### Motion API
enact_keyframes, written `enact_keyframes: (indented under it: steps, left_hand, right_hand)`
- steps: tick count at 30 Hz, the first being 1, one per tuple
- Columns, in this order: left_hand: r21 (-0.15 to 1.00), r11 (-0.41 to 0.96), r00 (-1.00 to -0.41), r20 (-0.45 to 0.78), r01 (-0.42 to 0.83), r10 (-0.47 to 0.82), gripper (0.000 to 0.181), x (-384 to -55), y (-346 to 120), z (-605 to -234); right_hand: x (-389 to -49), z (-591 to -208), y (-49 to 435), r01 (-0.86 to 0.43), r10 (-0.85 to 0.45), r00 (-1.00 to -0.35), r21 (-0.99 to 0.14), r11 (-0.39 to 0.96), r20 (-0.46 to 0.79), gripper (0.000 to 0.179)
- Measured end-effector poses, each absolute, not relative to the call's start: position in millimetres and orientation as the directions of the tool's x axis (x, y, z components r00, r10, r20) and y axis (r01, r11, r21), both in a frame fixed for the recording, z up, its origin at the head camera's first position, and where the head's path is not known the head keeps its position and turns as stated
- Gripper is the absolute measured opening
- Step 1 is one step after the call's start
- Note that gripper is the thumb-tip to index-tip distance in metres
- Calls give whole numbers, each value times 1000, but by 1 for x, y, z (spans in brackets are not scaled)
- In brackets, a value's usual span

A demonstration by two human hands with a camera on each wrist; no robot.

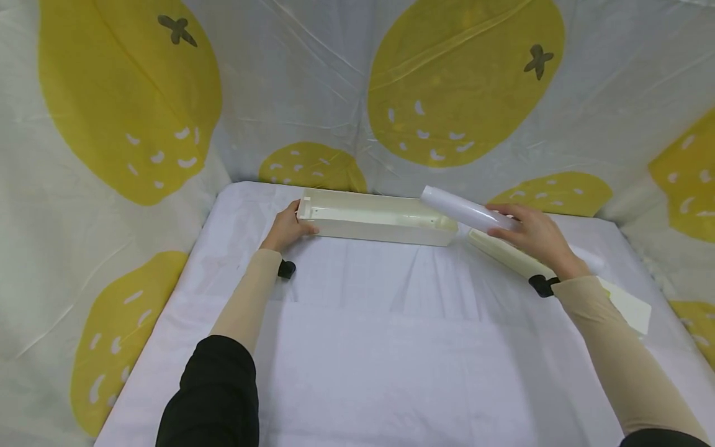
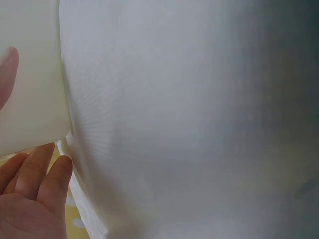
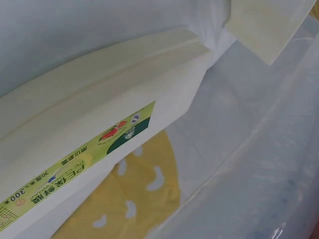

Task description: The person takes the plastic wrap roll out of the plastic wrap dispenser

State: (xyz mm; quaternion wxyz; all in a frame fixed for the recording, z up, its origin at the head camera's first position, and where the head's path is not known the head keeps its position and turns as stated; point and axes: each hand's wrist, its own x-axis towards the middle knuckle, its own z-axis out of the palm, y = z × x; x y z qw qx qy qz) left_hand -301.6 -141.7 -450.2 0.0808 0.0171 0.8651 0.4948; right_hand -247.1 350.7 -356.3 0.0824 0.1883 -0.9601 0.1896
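A long cream box [image 1: 385, 231] stands at the table's far edge, its trough facing up. At its left end my left hand [image 1: 287, 228] grips it, the thumb on the front wall and fingers round the end. The left wrist view shows that thumb on the box wall [image 2: 37, 94]. My right hand [image 1: 533, 236] holds a roll of cling film [image 1: 466, 211] by its right end. The roll tilts, its left end above the box's right end. Below the right hand lies a long cream lid [image 1: 505, 253], partly hidden by the arm.
A green label [image 3: 79, 167] with printed text and a red fruit picture is on the lid. White cloth [image 1: 380, 366] covers the table. Behind it hangs a curtain [image 1: 313, 81] with large yellow lemons, close to the box.
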Motion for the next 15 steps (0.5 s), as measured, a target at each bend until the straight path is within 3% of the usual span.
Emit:
enact_keyframes:
  steps: [15]
  left_hand:
    - [863,503,-987,-122,-55,102,89,-302,-141,-451]
  right_hand:
    - [-225,-354,379,-321,-274,-944,-327,889,183,53]
